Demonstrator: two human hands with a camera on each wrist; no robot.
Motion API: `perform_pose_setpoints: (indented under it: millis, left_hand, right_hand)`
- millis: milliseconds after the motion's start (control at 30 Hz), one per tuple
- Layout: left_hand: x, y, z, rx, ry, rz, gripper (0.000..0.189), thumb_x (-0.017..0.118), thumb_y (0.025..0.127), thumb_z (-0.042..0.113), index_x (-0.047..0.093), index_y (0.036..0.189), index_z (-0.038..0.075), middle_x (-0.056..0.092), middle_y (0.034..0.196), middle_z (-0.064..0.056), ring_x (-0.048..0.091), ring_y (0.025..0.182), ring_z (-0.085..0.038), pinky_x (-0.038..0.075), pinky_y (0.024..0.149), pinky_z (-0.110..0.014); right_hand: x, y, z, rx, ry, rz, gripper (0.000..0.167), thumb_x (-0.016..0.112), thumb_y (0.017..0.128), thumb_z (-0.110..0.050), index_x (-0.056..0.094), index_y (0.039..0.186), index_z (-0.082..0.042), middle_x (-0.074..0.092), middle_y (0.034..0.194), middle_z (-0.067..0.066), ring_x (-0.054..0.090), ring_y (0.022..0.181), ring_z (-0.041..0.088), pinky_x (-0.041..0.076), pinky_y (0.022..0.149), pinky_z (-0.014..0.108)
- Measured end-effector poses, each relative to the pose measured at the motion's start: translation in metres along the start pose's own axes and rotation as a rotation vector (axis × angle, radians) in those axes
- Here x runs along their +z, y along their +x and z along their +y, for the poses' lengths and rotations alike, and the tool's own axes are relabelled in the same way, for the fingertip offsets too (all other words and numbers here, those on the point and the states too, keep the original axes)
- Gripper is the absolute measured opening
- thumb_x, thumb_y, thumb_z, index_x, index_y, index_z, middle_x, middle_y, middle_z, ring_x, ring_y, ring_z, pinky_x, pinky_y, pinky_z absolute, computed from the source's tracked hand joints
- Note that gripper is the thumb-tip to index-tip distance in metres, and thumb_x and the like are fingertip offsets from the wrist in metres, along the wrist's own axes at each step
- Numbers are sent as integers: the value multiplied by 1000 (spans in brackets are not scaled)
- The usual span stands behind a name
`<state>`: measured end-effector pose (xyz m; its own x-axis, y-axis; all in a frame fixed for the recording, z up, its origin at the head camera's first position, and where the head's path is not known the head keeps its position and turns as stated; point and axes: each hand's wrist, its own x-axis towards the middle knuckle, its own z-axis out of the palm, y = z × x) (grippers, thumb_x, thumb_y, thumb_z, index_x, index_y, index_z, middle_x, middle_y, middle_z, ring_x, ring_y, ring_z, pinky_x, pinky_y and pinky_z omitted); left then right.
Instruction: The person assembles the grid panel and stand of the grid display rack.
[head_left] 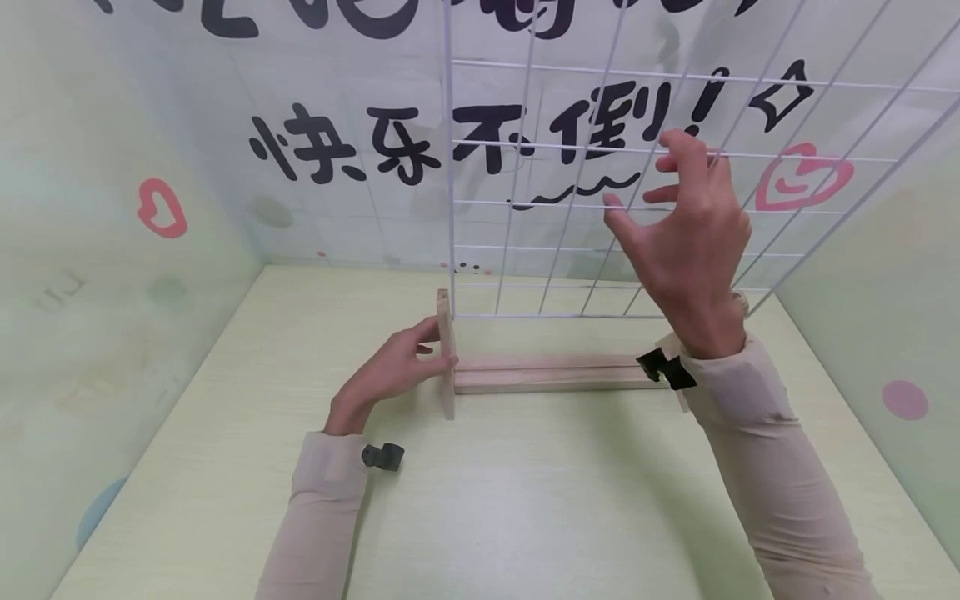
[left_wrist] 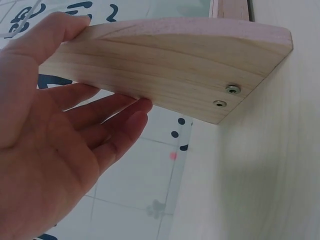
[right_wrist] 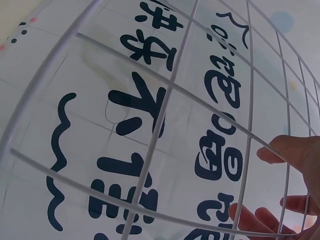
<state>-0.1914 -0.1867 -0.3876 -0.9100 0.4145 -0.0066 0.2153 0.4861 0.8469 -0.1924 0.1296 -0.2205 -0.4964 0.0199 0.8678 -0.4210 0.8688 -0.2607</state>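
My left hand (head_left: 397, 362) grips a flat wooden end piece (head_left: 446, 358) standing upright at the left. In the left wrist view, its thumb lies at one edge of the wooden piece (left_wrist: 165, 65) and its fingers are at the other; two metal screws (left_wrist: 232, 89) show in the wood. Wooden rails (head_left: 555, 375) run right from it. Above them rises a white wire grid (head_left: 540, 200). My right hand (head_left: 697, 233) is raised at the grid's right half, thumb and fingers spread and bent. Wires pass close by its fingers (right_wrist: 265, 220); whether they touch is unclear.
The pale wood-grain tabletop (head_left: 495, 500) spreads in front of the wooden frame. Behind it is a white wall sheet with black writing (head_left: 322, 146); side walls stand left and right. Each sleeve carries a small black mount (head_left: 384, 457).
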Motion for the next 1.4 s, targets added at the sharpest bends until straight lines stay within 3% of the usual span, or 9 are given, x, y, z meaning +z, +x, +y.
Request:
perform_pose_setpoints:
  millis: [933,1400]
  left_hand:
    - [0,-2,-2,14,-2,-13,56,67,95,27,45,143,11,55,140,-16,48,133,-32,42,108,-48]
    - [1,-1,-5,1,15,-9,59,66,95,29,43,147,12,54,141,-10,49,132,-32,42,107,-48]
  right_hand:
    - [3,17,-9,-11,15,31,54,69,90,-39,54,128,-4,66,109,22,74,87,31,55,64,51]
    - [7,16,-7,-12,15,34,54,70,89,-36,54,128,-4,66,108,22,74,86,32,53,61,50]
